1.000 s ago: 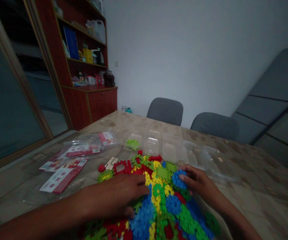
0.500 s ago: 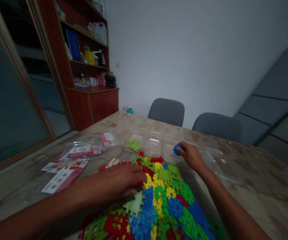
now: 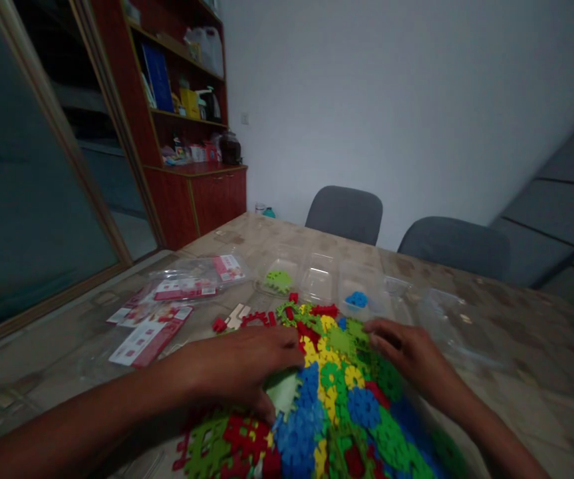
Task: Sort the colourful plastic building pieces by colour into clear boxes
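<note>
A pile of plastic building pieces (image 3: 298, 426) in red, yellow, blue and green covers the near middle of the table. My left hand (image 3: 251, 359) rests over its left side, thumb and fingers apart, beside a pale green toothed piece (image 3: 285, 392). At the pile's right edge is my right hand (image 3: 406, 349), its fingers slightly bent and apart, with nothing seen in them. Beyond the pile, a clear plastic tray (image 3: 319, 278) has a blue flower-shaped piece (image 3: 356, 300) in its right compartment and a light green piece (image 3: 279, 280) in the left one.
Clear packaging with printed cards (image 3: 184, 289) lies on the left of the table. More clear plastic (image 3: 449, 319) sits to the right. Two grey chairs (image 3: 345, 214) stand at the far edge, with a wooden cabinet (image 3: 197, 196) at the back left.
The blue piece has left my right hand and now lies in the tray's right compartment. That hand has come back toward the pile. My left hand stays over the pile, its thumb lower.
</note>
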`<state>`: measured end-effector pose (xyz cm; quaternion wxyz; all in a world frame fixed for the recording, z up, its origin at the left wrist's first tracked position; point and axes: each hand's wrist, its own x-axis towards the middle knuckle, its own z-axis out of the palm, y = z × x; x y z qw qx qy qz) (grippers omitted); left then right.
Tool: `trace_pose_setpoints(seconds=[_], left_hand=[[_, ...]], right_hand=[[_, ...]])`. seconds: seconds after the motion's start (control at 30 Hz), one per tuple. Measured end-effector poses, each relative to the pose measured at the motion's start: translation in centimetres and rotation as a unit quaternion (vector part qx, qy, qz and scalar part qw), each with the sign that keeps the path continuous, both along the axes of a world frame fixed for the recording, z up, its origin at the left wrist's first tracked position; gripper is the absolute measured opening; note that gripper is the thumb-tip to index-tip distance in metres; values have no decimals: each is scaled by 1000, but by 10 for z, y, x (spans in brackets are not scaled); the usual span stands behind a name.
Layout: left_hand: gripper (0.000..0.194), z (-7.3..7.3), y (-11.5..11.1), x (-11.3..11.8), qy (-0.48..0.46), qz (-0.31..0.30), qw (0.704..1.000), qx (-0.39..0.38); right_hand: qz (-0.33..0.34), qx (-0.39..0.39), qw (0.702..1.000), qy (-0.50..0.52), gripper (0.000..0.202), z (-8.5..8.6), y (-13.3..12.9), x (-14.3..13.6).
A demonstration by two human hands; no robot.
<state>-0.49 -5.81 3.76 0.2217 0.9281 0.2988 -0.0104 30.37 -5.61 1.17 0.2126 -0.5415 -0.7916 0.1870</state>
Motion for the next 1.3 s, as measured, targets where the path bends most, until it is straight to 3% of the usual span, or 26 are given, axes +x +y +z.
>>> trace_pose_setpoints(seconds=[0.17,0.23,0.37,0.43,0.53,0.67,0.8,0.9,1.03,1.3], left_hand=[[53,-6,-1,3,26,8,1000,6],[50,-6,1,3,10,9,1000,-2],[18,0,4,3,-1,16,1000,-11],[12,3,2,6,-29,4,1000,5],[19,1,-6,16,-100,-23,994,35],[28,-13,-24,34,-136,-38,989,46],[26,-24,-39,54,-88,-38,994,54],[22,-24,-46,71,-32,-56,995,72],[30,-22,-52,90,21,-78,994,78],[55,-34,-53,85,-32,-54,998,19]], right_hand=[[46,-127,991,0,27,-14,-45,5],[50,-134,990,-9,22,-20,-50,8],[39,-124,991,-29,19,-29,-49,8],[42,-121,991,-31,14,-31,-47,5],[39,-110,993,-26,7,-29,-47,0],[40,-127,991,-23,9,-26,-48,-2],[22,-139,990,-13,12,-24,-49,-1],[24,-143,989,-2,12,-25,-47,-1],[36,-139,990,8,9,-28,-46,2],[46,-137,989,26,12,-24,-47,3]])
